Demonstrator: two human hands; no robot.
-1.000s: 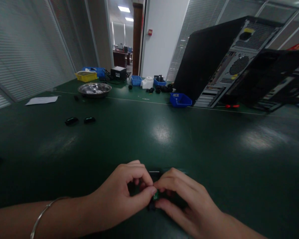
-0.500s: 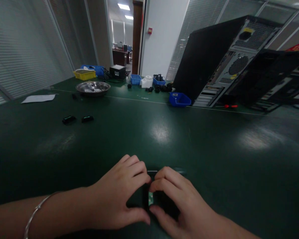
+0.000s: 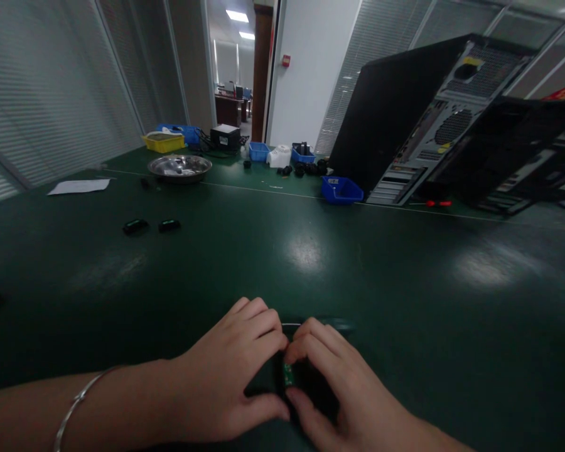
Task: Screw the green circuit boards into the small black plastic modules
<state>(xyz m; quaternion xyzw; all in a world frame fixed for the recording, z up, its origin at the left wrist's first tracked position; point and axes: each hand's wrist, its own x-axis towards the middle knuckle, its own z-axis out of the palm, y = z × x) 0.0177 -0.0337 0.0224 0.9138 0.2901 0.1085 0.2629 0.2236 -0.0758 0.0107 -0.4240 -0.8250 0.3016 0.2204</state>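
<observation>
A small green circuit board (image 3: 289, 375) stands between the thumb and fingers of my right hand (image 3: 343, 383). Along its left side runs a dark edge that blends into the table. My left hand (image 3: 238, 370) curls in from the left, its thumb and fingertips close to the two ends of this dark edge; what they grip is too dark to make out. The fingertips of both hands nearly meet. Just beyond them lies what looks like a screwdriver (image 3: 341, 324), with a thin bright shaft and a dark handle, partly hidden by my right hand.
Two small black pieces with green tops (image 3: 169, 225) lie left on the green table (image 3: 245, 251). Farther back are a metal dish (image 3: 179, 177), a paper sheet (image 3: 79, 186), a yellow bin (image 3: 164, 144) and a blue bin (image 3: 341, 191). Computer towers (image 3: 405, 119) stand at right.
The whole view has shifted slightly, moving everything a little right and down. Both hands keep nearly the same pose around the circuit board, which looks slightly tilted compared with before.
</observation>
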